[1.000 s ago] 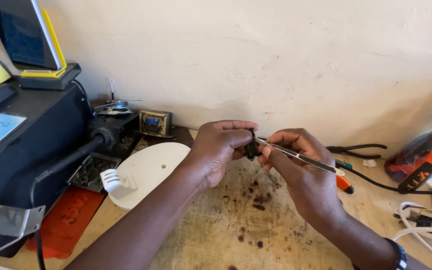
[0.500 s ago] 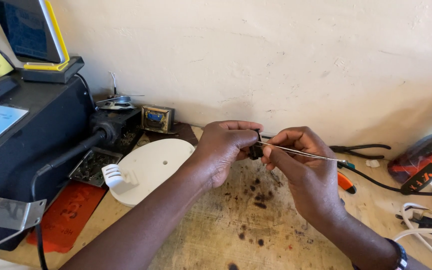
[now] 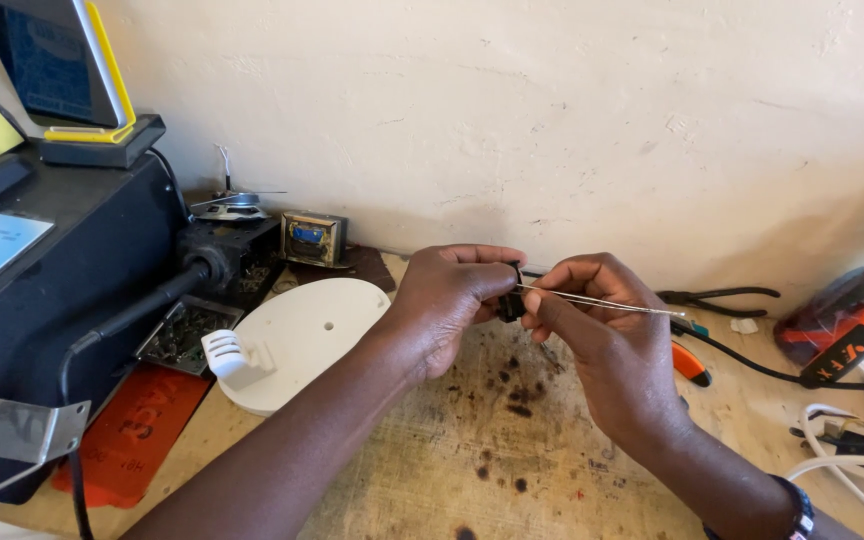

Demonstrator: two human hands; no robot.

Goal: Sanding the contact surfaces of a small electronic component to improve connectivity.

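Nearest the camera, the scarred, burn-spotted wooden workbench top (image 3: 472, 470) carries both forearms, which converge above its middle. The left hand (image 3: 447, 310) is curled, its thumb and fingertips pinched on a small black plastic component (image 3: 510, 303) held clear of the bench. The right hand (image 3: 607, 345) meets it from the other side, its fingers pinched on a thin, straight metal rod-like tool (image 3: 602, 300) whose near end touches the component and whose far end points away to the right. Judged from this posture, the work on the component is under way, not finished: the tool is applied to the part, both hands are committed, and nothing is set down; whether the tip is inserted or only resting against the part cannot be told, as the fingers hide the contact. To the left, a white round plastic disc (image 3: 302, 335) lies flat on the bench with a small white ribbed plastic clip (image 3: 224, 352) at its near edge, apart from both hands. Farther left stands a black box-shaped machine (image 3: 72, 260), with a flat orange plastic piece (image 3: 142, 430) lying before it. To the right lie an orange-handled hand tool (image 3: 690, 362), a black cable (image 3: 752, 365) and white cables (image 3: 852, 450). Against the cream plastered wall (image 3: 552, 110) at the back sit a small metal-framed transformer (image 3: 312, 238) and black-handled pliers (image 3: 717, 296).
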